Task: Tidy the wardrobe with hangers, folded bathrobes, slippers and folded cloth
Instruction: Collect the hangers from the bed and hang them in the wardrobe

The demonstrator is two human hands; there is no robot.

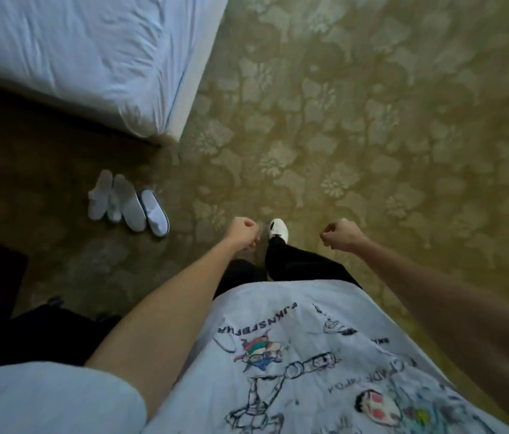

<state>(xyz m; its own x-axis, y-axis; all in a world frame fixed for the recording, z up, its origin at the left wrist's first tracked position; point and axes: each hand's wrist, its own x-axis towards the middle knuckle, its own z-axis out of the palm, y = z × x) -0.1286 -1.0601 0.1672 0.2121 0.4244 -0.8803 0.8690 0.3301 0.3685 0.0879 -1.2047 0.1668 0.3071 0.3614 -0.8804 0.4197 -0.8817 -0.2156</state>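
Head view: soft white slippers (128, 203) on flowered carpet (356, 120)

White slippers (128, 204) in a loose cluster on patterned carpet (341, 120), near the bed corner (165, 120), some overlapping
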